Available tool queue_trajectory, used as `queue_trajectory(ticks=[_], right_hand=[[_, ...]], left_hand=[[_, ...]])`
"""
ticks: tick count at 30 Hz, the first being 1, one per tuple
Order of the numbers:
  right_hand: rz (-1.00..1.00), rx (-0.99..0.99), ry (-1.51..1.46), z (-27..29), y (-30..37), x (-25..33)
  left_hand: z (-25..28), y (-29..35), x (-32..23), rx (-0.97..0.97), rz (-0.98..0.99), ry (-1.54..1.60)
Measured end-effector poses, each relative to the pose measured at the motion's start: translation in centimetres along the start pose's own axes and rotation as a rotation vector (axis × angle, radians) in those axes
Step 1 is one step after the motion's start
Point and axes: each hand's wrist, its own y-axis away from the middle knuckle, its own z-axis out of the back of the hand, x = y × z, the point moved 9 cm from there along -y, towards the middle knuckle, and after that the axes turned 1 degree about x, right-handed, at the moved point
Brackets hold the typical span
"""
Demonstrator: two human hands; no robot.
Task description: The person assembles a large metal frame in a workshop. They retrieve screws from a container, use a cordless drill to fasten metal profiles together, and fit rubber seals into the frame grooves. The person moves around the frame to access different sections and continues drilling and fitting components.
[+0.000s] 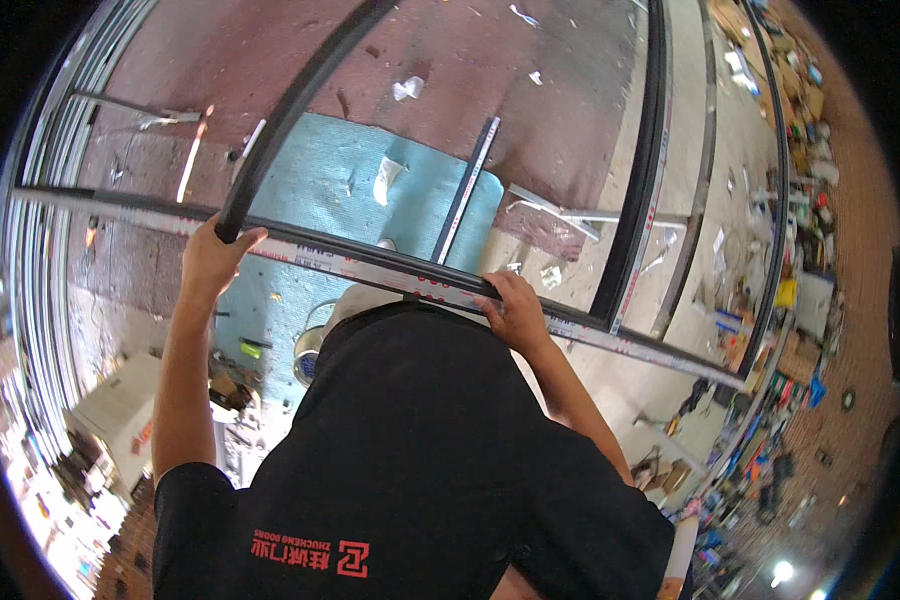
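Observation:
A large frame of black metal profiles stands before me, its near rail point(355, 262) carrying printed protective film and crossing from left to right at waist height. My left hand point(213, 262) is wrapped round the near end of a black curved-looking bar point(282, 125), where it meets the rail. Farther right, my right hand point(515, 308) grips the same rail, fingers over its top edge. A thick black crossbar point(635, 210) joins the rail to the right of that hand. What lies beneath my palms is hidden.
Below the frame lie a blue mat point(310, 170), a short profile piece point(467, 190) and paper scraps. A round tin point(308, 362) stands near my feet. Stacked long profiles point(45, 300) line the left; tools and boxes clutter the right. A cardboard box point(125, 410) sits lower left.

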Motion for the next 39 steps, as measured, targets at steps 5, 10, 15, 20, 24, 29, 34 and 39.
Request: queue_trajectory(ticks=[5, 10, 15, 20, 24, 29, 34, 39], right_hand=[[0.186, 0.050, -0.007, 1.1, 0.5, -0.3], [0.287, 0.047, 0.038, 2.8, 2.3, -1.3], [0.433, -0.043, 0.073, 3.2, 4.5, -0.4], [0.578, 0.012, 0.056, 0.9, 6.5, 1.9], [0.697, 0.142, 0.125, -1.4, 8.2, 3.6], [0.861, 0.216, 0.110, -3.8, 9.1, 5.3], [0.860, 0.547, 0.027, -10.7, 8.2, 6.3], [0.490, 0.844, 0.269, -20.5, 6.8, 3.2]], left_hand=[[0.4, 8.7, 2.5, -0.280, 0.128, 0.180], [-4.5, 18.0, 5.4, -0.393, 0.276, 0.415], [-10.1, 28.0, 9.5, -0.555, 0.410, 0.540], [-15.9, 36.1, 15.2, -0.546, 0.608, 0.571], [-21.8, 40.2, 19.7, -0.545, 0.784, 0.640], [-28.3, 43.2, 24.5, -0.392, 0.968, 0.700], [-34.8, 43.3, 29.6, -0.174, 1.143, 0.841], [-39.6, 42.8, 34.7, -0.074, 1.087, 1.294]])
